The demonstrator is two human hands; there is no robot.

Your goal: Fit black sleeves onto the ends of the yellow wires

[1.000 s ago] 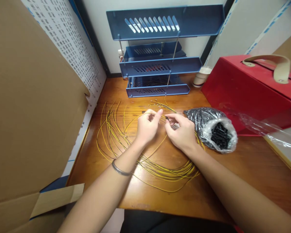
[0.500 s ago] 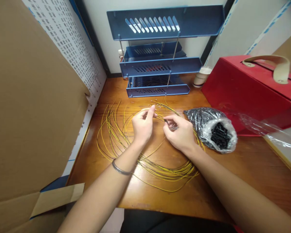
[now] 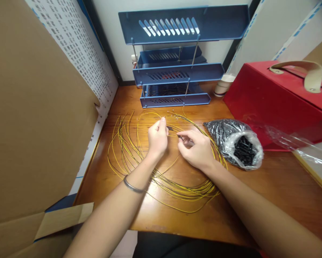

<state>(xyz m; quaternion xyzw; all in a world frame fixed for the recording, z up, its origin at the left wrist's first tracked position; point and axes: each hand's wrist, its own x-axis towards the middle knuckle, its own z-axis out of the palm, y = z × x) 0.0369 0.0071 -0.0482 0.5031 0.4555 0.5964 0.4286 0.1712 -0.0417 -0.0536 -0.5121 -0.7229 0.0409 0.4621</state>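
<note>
My left hand (image 3: 158, 138) is closed in a pinch over the middle of the table, with a thin yellow wire (image 3: 149, 113) looping up to its thumb and fingertips. Close on its right, my right hand (image 3: 195, 147) pinches a small black piece (image 3: 180, 137) between thumb and fingers; part of it is hidden by the hand. Beneath and around both hands lies a loose coil of yellow and black wires (image 3: 188, 192). Several small dark pieces (image 3: 170, 128) show on the wires between the hands. Bare metal-looking wire ends (image 3: 174, 115) lie just beyond the fingertips.
A plastic bag (image 3: 254, 163) of small black parts (image 3: 243, 149) sits open right of my right hand. Behind it stand a red box (image 3: 279, 104) with a beige handle and a paper cup (image 3: 222, 86). A blue tiered tray (image 3: 174, 100) is at the back; cardboard (image 3: 42, 118) walls the left.
My left hand has shifted slightly left and its fingers have curled in. My right hand has moved a little left and down, still pinching the black piece. Dark pieces between the hands now show.
</note>
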